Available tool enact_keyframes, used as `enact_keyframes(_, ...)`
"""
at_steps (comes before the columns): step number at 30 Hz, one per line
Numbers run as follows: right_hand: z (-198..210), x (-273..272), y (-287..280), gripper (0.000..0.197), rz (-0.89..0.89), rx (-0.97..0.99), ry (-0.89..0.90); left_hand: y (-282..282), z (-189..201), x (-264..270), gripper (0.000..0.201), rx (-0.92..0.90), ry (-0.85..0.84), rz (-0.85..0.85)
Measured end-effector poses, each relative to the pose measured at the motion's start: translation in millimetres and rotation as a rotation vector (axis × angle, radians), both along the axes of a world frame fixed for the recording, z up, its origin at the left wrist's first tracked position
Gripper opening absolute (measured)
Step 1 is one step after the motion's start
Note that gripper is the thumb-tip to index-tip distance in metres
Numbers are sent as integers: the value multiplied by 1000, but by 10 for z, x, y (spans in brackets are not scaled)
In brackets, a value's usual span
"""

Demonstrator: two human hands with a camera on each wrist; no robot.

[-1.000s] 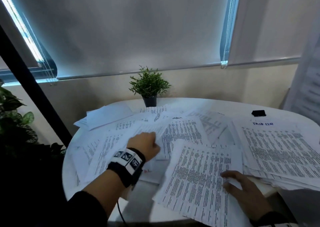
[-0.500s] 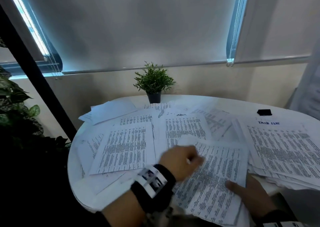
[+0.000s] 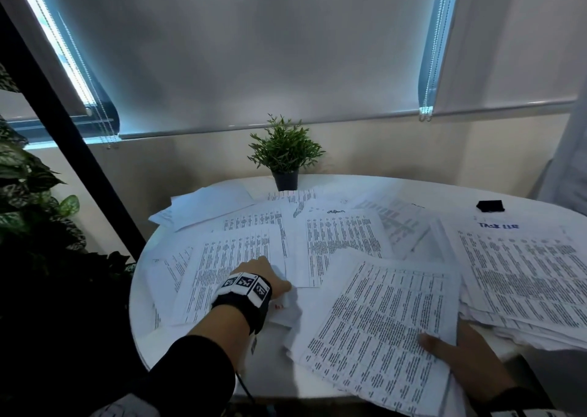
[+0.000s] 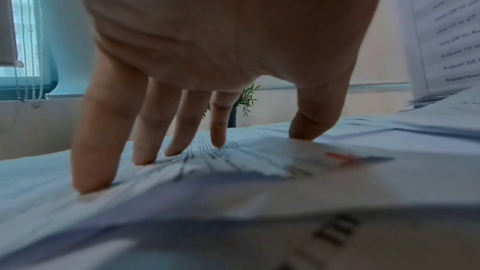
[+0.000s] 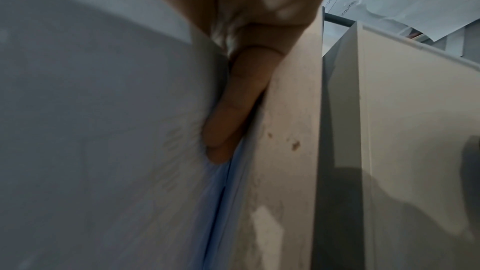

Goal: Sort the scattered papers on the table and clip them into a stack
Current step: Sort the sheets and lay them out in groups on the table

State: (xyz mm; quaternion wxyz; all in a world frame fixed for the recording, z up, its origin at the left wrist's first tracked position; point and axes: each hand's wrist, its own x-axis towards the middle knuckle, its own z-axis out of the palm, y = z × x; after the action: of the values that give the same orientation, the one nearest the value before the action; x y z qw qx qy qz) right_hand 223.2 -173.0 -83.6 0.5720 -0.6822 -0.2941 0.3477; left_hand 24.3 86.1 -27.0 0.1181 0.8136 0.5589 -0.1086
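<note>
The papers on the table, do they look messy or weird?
Yes. The papers lie scattered at different angles, overlapping across the white table. The sheaf under the right hand sticks out past the near edge.

sheet at right (image 3: pixel 521 257): "TASK LIST" handwritten | raised sheet (image 4: pixel 451 28): "June 13 to 27", "July 13 to 27"

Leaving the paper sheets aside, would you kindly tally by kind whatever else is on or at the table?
Potted plant: 1
Small black object, probably a clip: 1
Hands: 2, the left hand pressing loose sheets, the right hand holding a sheaf of papers
Total: 4
</note>
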Motion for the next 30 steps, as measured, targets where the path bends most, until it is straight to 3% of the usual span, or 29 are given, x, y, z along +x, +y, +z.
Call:
enact_keyframes(5, 19, -23, -6, 93, -34, -10, 19, -53, 100, -51, 26, 73, 49, -61)
enact_keyframes(7, 16, -29, -22, 105, -26, 11, -3, -129, 224, -54, 21, 96, 42, -95)
enact_keyframes(10, 63, -87, 18, 120, -41, 131, -36, -522, 508, 66, 10, 151, -120, -242)
enact_keyframes(14, 75, -66, 178, 86, -221, 261, 78, -1408, 633, 371, 25, 122, -168, -584)
enact_keyframes(17, 111, -17, 249, 97, -330, 243, 99, -1785, 500, 626, 27, 45, -155, -725)
enact_keyframes(20, -105, 77, 167, 87, -286, 139, 149, -1804, 377, 683, 37, -4, -171, -801)
enact_keyframes(23, -243, 140, 109, 104, -274, 43, 74, -1424, 403, 654, 70, -129, -264, -625)
enact_keyframes(26, -208, 117, 107, 105, -210, 109, 135, -676, 342, 626, 64, -3, -358, -263)
enact_keyframes(27, -192, 112, 106, 107, -193, 130, 134, -428, 291, 577, 59, 59, -305, -175)
enact_keyframes(30, -63, 33, 94, 83, -228, 173, 151, 28, 86, 416, 64, 38, -75, -14)
